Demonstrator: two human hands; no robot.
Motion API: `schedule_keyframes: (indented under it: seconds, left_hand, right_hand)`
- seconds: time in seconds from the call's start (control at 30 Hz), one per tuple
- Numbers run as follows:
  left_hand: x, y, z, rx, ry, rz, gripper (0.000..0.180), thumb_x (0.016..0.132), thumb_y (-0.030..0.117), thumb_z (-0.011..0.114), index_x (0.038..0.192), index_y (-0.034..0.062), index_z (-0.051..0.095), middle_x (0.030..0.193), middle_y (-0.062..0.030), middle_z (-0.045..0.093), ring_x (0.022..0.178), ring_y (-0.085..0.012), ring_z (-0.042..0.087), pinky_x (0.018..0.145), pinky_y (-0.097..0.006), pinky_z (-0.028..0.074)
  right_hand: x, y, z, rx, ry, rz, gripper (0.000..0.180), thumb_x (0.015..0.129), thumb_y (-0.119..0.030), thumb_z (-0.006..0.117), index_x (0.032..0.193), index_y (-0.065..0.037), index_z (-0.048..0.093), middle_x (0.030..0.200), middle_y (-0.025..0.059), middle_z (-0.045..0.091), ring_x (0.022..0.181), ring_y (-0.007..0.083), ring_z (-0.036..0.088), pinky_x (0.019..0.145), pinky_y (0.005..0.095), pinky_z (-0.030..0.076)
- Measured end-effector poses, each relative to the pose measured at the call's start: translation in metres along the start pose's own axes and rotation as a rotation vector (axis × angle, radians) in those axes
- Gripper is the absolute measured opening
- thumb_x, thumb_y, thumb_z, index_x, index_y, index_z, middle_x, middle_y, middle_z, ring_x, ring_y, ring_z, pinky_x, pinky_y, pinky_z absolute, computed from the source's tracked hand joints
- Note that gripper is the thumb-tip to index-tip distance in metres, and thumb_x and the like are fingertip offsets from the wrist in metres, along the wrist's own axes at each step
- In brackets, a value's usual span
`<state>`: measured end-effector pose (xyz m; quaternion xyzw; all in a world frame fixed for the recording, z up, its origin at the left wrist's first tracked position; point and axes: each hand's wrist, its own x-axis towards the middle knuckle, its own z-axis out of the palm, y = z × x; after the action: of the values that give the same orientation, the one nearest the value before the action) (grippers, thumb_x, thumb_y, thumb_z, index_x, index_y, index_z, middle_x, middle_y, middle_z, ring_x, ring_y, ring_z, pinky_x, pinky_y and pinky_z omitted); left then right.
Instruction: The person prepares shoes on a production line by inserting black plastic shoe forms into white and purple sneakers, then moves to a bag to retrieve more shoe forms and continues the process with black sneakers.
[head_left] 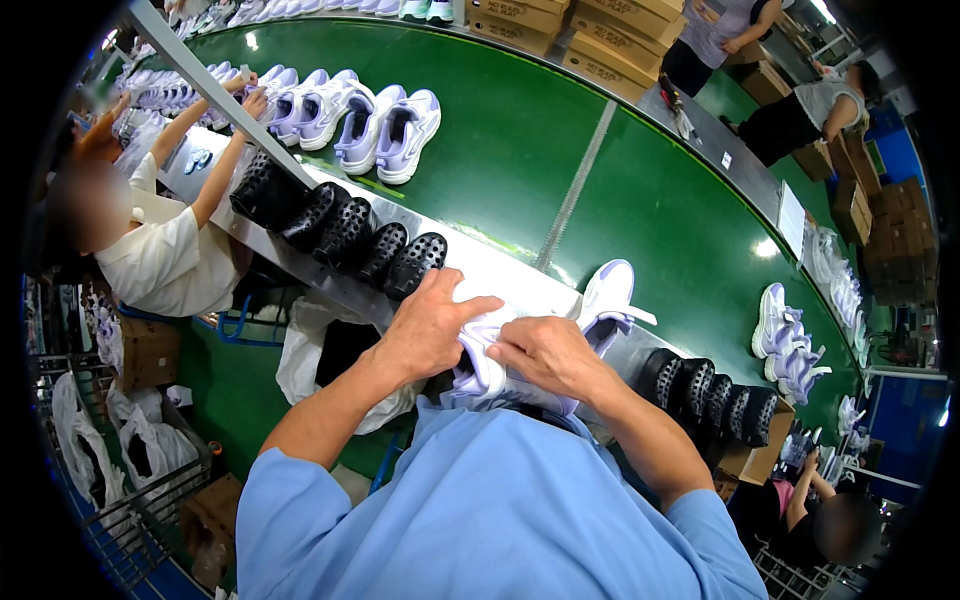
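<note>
At the centre of my head view, a white-and-lilac shoe (482,372) sits at the wearer's waist, against the near edge of the desk (505,272), perhaps so the body can brace it. The left hand (425,325) lies on it from the left, thumb stretched across; its fingertips are hidden, so I cannot tell how tightly they close. The right hand (550,352) has its fingers curled, pinching the shoe's upper with the thumb, seemingly to steady it from the other side. Just beyond the right hand, another shoe (610,292) stands within easy reach. Black perforated forms line up to the left (345,232) and right (712,395), probably kept handy. Farther out, paired shoes (385,135) rest on a green conveyor (490,140); a co-worker (170,255) reaches toward it at far left.
</note>
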<state>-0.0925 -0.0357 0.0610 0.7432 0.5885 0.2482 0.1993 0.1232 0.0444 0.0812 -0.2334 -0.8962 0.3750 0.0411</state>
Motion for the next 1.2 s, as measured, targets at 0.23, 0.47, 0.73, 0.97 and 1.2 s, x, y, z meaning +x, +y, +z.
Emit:
schedule_keyframes:
  seconds: [0.23,0.47,0.73,0.97,1.2]
  left_hand:
    - [-0.052,-0.025,0.062,-0.339,-0.181,-0.821,0.056,0.082,0.013,0.070,0.138,0.0097,0.063,0.119,-0.0273,0.069,0.118,-0.0400,0.064,0.104,-0.045,0.048]
    - [-0.031,-0.026,0.135,-0.542,-0.196,-1.106,0.054,0.088,0.021,0.064,0.140,0.0065,0.058,0.112,-0.0236,0.073,0.090,-0.0356,0.075,0.073,-0.044,0.062]
    - [-0.017,-0.020,0.135,-0.536,-0.282,-1.023,0.041,0.098,0.029,0.059,0.124,-0.0025,0.059,0.099,-0.0229,0.073,0.067,-0.0323,0.073,0.059,-0.043,0.060]
    - [-0.018,0.012,0.098,0.193,-0.108,-0.434,0.030,0.090,0.027,0.071,0.101,-0.0005,0.066,0.090,-0.0211,0.069,0.088,-0.0378,0.069,0.075,-0.049,0.055]
    - [0.056,0.066,0.175,-0.065,-0.042,-0.115,0.020,0.091,0.020,0.072,0.100,0.0025,0.067,0.091,-0.0193,0.069,0.084,-0.0409,0.068,0.075,-0.049,0.055]
  right_hand:
    - [-0.015,0.019,0.016,0.178,0.362,0.395,0.022,0.090,-0.020,0.075,0.086,-0.001,0.066,0.080,0.0158,0.066,0.071,0.0323,0.067,0.066,0.0442,0.052]
    - [-0.003,0.044,0.089,-0.112,0.328,0.224,0.032,0.086,-0.021,0.078,0.107,-0.007,0.060,0.103,0.0117,0.064,0.089,0.0322,0.068,0.070,0.0418,0.055]
    - [-0.002,0.066,0.107,-0.242,0.566,0.144,0.011,0.088,-0.015,0.071,0.093,-0.009,0.063,0.086,0.0092,0.058,0.081,0.0290,0.065,0.065,0.0429,0.055]
    - [-0.079,0.058,0.090,0.152,0.764,0.394,0.014,0.092,-0.012,0.072,0.102,-0.002,0.068,0.099,0.0141,0.069,0.083,0.0253,0.067,0.072,0.0364,0.053]
    - [-0.117,0.157,0.138,0.552,1.073,1.028,0.038,0.090,-0.024,0.078,0.111,0.003,0.061,0.098,0.0148,0.064,0.089,0.0247,0.063,0.080,0.0381,0.053]
